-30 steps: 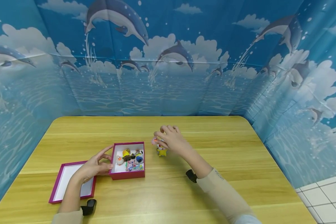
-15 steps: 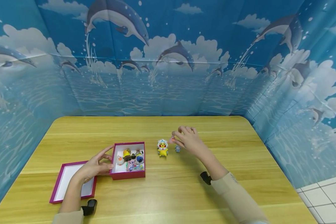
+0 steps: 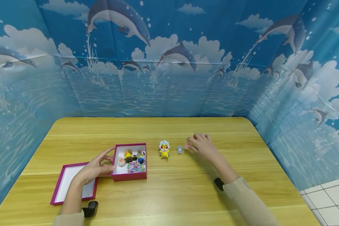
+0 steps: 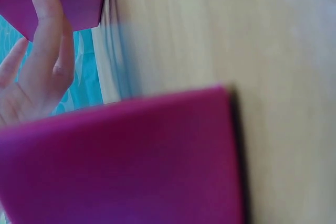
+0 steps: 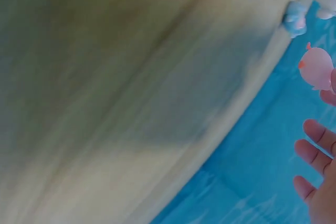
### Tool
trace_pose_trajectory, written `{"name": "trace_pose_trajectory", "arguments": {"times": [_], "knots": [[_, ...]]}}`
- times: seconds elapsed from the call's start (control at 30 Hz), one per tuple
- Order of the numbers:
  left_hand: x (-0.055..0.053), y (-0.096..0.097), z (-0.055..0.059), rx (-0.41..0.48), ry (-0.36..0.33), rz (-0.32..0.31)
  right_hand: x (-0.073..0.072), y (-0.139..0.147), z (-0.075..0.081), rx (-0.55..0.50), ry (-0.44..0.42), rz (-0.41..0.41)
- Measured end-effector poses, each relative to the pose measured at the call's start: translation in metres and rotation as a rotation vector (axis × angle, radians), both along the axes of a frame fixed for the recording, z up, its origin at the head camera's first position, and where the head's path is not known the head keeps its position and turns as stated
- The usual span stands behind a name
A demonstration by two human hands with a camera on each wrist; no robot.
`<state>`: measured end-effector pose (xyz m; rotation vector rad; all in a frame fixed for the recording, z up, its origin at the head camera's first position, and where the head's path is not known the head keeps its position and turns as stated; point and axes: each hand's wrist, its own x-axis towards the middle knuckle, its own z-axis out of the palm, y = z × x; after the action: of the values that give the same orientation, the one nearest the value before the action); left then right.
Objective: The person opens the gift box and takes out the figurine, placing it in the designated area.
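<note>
At the left, my left hand (image 3: 94, 169) steadies a magenta open-topped box (image 3: 130, 177), fingers and thumb spread along its left side. Inside lie several small toy figurines, among them a yellow-and-brown one (image 3: 128, 156) and a white round one (image 3: 121, 161). My right hand (image 3: 204, 147) pinches a small pink chick figurine (image 5: 316, 68) between thumb and fingertip, low over the table; its other fingers are apart from the toy. Just left of it stands a tiny blue figurine (image 3: 179, 150). Further left is a larger yellow figurine in a white-and-blue hood (image 3: 164, 149).
The box lid (image 3: 56, 188) lies upturned, white inside up, on the wooden table (image 3: 169, 197) under my left forearm. A blue dolphin-print curtain (image 3: 169, 88) surrounds the table's back and sides. Each wrist carries a black camera mount (image 3: 90, 209).
My right hand has carried the pink chick figurine rightward, past the yellow and blue figurines, and lowered it beside the blue one. The left hand stays at the box.
</note>
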<state>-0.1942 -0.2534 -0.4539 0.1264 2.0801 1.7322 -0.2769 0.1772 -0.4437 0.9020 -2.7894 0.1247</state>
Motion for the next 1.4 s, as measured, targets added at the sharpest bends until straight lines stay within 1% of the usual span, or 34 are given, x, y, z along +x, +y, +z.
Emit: {"name": "trace_pose_trajectory", "arguments": {"times": [0.17, 0.47, 0.73, 0.9, 1.13, 1.4], "knots": [[0.0, 0.0, 0.0, 0.007, -0.005, 0.003, -0.002, 0.009, -0.007, 0.025, -0.029, -0.023], [0.0, 0.0, 0.001, 0.008, -0.009, 0.007, 0.0, 0.015, -0.01, 0.08, -0.087, -0.04], [0.0, 0.0, 0.002, 0.006, -0.008, 0.002, 0.001, 0.018, -0.015, 0.109, -0.077, -0.051], [0.0, -0.001, 0.002, -0.004, 0.0, 0.001, 0.0, 0.018, -0.015, 0.122, -0.092, -0.062], [-0.001, -0.001, 0.003, -0.027, -0.009, 0.01, 0.001, 0.018, -0.015, 0.112, -0.101, -0.071], [-0.002, -0.001, 0.002, -0.017, -0.018, 0.011, 0.001, 0.018, -0.016, 0.111, -0.121, -0.083]]}}
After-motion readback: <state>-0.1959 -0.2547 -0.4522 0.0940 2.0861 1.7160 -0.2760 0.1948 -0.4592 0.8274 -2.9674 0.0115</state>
